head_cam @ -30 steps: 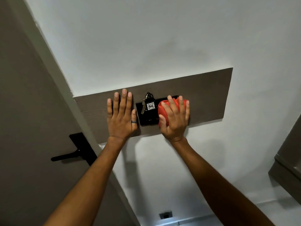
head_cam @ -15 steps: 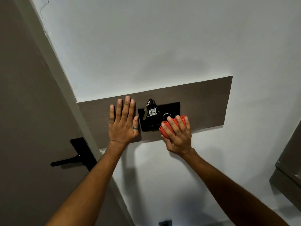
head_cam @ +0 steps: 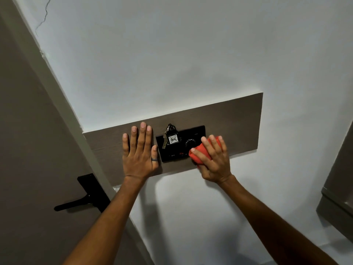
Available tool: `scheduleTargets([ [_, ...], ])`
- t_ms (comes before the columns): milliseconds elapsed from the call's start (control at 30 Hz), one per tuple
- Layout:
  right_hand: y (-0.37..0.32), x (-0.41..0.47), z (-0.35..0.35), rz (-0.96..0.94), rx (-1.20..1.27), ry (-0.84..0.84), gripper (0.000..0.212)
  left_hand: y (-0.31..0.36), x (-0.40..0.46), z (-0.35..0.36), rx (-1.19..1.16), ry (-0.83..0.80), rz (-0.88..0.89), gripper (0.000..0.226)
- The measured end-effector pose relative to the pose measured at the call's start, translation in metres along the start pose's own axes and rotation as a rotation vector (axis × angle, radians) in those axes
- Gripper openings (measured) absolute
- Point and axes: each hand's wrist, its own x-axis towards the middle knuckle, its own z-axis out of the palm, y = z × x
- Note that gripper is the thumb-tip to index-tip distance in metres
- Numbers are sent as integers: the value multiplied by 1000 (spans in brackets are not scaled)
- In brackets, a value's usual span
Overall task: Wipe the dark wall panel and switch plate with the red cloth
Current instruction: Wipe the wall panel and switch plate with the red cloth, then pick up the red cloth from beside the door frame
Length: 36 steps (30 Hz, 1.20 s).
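A long dark brown wall panel (head_cam: 236, 119) runs across the white wall. A black switch plate (head_cam: 183, 148) sits in its middle, with a key fob tagged 406 (head_cam: 172, 139) hanging in it. My right hand (head_cam: 214, 159) presses a bunched red cloth (head_cam: 198, 153) against the plate's lower right corner and the panel's bottom edge. My left hand (head_cam: 138, 153) lies flat on the panel just left of the plate, fingers spread, holding nothing.
A brown door with a black lever handle (head_cam: 76, 204) stands at the left, its pale frame (head_cam: 63, 104) meeting the panel's left end. A grey cabinet (head_cam: 338, 188) juts in at the right edge.
My right hand slid the red cloth down from the plate's upper right to its lower right corner, then a little rightward. The left hand stayed flat on the panel.
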Motion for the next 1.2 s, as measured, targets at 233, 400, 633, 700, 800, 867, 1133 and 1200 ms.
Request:
scheduleTargets([
  [233, -27, 91, 4, 253, -29, 12, 45, 2, 0, -1, 4, -6, 1, 63],
  [400, -24, 87, 4, 217, -69, -47, 46, 3, 3, -7, 9, -47, -31, 62],
  [633, -3, 41, -35, 213, -48, -171, 48, 52, -6, -44, -155, -116, -251, 61],
  [700, 5, 10, -58, 526, 76, -156, 44, 79, -19, -53, -213, -91, -214, 63],
  [800, 17, -32, -103, 1397, 535, 3, 38, 142, -41, -56, -327, -132, -89, 64],
  [867, 31, -59, -134, 1850, 955, 148, 29, 188, -52, -52, -415, -225, -35, 61],
  [1133, 138, -194, -293, 2546, 933, 596, 62, 391, -68, -8, -658, -780, 95, 62],
  [1200, 178, -213, -326, 2592, 862, 637, 64, 428, -70, 0, -688, -867, 95, 61],
])
